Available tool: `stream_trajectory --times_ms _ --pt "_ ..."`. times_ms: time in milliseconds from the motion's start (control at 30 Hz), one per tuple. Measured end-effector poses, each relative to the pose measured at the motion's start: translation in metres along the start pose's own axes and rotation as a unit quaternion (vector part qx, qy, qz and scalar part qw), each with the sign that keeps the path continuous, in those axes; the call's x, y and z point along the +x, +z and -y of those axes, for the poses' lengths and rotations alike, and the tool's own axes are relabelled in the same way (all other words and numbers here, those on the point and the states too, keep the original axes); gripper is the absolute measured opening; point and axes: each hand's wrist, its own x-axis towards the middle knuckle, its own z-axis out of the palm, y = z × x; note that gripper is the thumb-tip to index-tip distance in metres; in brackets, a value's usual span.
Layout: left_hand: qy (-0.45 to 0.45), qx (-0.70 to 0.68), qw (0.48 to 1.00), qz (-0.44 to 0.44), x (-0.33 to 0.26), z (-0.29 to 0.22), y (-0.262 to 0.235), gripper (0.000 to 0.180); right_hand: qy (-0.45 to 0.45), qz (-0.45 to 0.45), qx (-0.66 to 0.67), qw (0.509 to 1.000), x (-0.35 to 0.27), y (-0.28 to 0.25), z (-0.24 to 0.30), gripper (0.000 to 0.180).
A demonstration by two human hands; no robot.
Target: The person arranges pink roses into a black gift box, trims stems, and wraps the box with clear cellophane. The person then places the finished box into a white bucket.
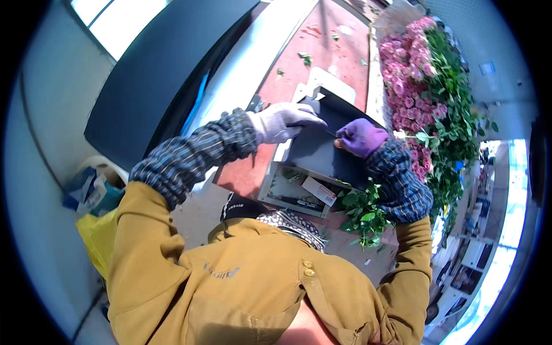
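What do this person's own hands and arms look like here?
The left hand wears a pale lilac glove, the right hand a deeper purple glove. Blue-and-dark plaid oversleeves with pale lines cover both forearms, gathered at the wrists, over mustard-brown jacket sleeves.

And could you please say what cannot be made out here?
In the head view:
Anything pinched by the purple-gloved right hand: too small, screened by the hand.
Palm of the pale-gloved left hand: hidden by its back.
Most stems of the pink roses: hidden by green leaves.
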Motion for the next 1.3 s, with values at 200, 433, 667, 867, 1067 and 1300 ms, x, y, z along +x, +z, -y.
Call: stream_trajectory --times_ms 200,433,667,867,1067,1300 --pt "-0.026 0.309 0.939 0.148 0.036 -0.074 0.004 0.031 -0.009 -0.059 0.010 0.998 -0.003 -0.002 0.012 0.027" --pt "-0.051 0.380 0.905 0.181 0.046 -0.087 0.019 0.022 0.092 -0.516 -0.089 0.847 -0.192 -0.018 -0.128 0.049" --pt "-0.035 0.363 0.908 0.208 0.055 -0.080 0.023 0.026 0.428 -0.217 -0.378 0.792 -0.270 -0.025 -0.324 0.078" --pt "-0.049 0.390 0.894 0.213 0.054 -0.090 0.023 0.034 0.273 -0.259 -0.309 0.873 -0.235 -0.040 -0.372 0.077" --pt "-0.057 0.428 0.875 0.218 0.061 -0.084 0.028 0.040 0.111 -0.271 -0.342 0.893 -0.245 -0.065 -0.429 0.041" --pt "-0.090 0.452 0.855 0.237 0.066 -0.095 0.030 0.036 -0.048 -0.432 -0.468 0.770 -0.305 -0.228 -0.356 0.037"
